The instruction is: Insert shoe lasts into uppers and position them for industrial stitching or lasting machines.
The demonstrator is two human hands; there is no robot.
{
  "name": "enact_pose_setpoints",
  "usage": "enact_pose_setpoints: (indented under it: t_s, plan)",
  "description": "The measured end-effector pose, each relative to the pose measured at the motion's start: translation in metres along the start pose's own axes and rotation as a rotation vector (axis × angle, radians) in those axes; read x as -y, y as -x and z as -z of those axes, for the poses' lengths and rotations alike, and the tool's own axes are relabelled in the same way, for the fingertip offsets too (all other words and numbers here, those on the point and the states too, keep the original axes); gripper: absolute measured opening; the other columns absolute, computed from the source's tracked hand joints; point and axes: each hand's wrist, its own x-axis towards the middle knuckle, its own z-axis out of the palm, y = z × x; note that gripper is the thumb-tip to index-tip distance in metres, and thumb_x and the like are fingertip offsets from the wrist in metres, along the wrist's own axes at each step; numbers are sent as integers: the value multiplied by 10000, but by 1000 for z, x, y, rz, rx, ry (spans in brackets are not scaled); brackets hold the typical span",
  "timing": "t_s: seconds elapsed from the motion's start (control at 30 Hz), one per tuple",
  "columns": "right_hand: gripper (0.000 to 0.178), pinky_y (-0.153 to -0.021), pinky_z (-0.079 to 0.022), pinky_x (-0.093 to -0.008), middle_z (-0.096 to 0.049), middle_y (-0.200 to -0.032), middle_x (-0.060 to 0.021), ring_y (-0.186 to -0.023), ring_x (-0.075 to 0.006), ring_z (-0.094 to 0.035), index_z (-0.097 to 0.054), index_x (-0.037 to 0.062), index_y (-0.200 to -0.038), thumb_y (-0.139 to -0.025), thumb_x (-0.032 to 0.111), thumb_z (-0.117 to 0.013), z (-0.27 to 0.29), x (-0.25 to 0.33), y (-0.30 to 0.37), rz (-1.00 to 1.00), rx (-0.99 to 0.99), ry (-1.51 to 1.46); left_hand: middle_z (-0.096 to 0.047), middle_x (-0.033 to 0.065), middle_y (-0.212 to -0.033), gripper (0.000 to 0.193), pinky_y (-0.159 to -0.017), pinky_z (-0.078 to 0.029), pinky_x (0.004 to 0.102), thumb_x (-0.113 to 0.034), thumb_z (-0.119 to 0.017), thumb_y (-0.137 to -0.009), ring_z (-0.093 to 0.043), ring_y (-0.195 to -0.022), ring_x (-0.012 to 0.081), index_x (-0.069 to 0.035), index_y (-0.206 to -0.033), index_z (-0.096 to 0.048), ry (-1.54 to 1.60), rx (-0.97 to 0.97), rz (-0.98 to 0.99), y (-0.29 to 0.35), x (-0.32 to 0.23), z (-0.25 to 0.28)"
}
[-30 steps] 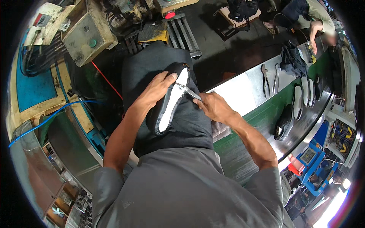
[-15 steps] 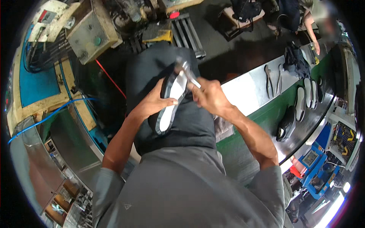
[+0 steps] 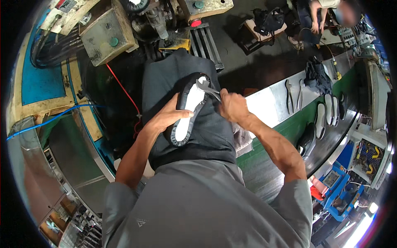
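- Left hand [image 3: 167,118] grips the black shoe upper [image 3: 188,109], sole side up; keep it firm.
- Right hand [image 3: 233,106] is closed on the pincers [image 3: 208,89]; pull the edge evenly.

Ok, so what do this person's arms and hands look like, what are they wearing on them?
Both hands are bare: no gloves, rings or watch show on the left hand or the right hand. The forearms are bare too. Short grey sleeves of a grey shirt end about the elbows. The shirt bears a small triangular mark low on its front. No cables or straps run along either arm.
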Motion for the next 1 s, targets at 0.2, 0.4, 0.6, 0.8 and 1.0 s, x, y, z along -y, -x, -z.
enact_pose_setpoints:
  t_s: [0.2,0.4,0.6,0.8,1.0]
  plan:
    - [222,-737,-606,-560,-714,-830,-260,-826,-529,-726,-582,-5,-1010,-882,121,-712,25,21,-2,106,-255,-64,-543,179,-1577,925,-1233,-380,372,-120,-825,-868,-508,-1446,264,18,-1662,-370,36,39,-31,-2,-5,6]
    - [179,-769,-627,-568,-765,-868,-233,-839,-484,-763,-615,12,-994,-897,142,-693,62,21,-14,75,-222,-143,-526,179,-1611,958,-1256,-353,357,-119,-813,-861,-488,-1483,266,17,-1687,-347,99,43,-58,-4,-3,15]
    - [184,-734,-598,-606,-718,-808,-290,-803,-529,-726,-618,-5,-990,-879,120,-694,45,16,-8,74,-39,162,-610,162,-1476,843,-1177,-443,359,-164,-841,-873,-575,-1368,247,34,-1589,-442,185,28,-56,-4,10,11]
    - [248,-791,-631,-583,-772,-931,-287,-883,-518,-769,-631,9,-1024,-842,140,-737,35,35,-6,39,22,294,-574,145,-1580,887,-1227,-396,352,-141,-804,-881,-542,-1432,254,10,-1660,-406,216,71,-45,-1,13,11]
    - [237,-858,-563,-600,-731,-955,-356,-998,-538,-716,-671,-42,-1008,-923,179,-669,88,52,-19,42,-240,-210,-710,95,-1323,684,-1057,-545,345,-163,-836,-902,-692,-1152,211,9,-1499,-549,410,2,-107,16,13,20]
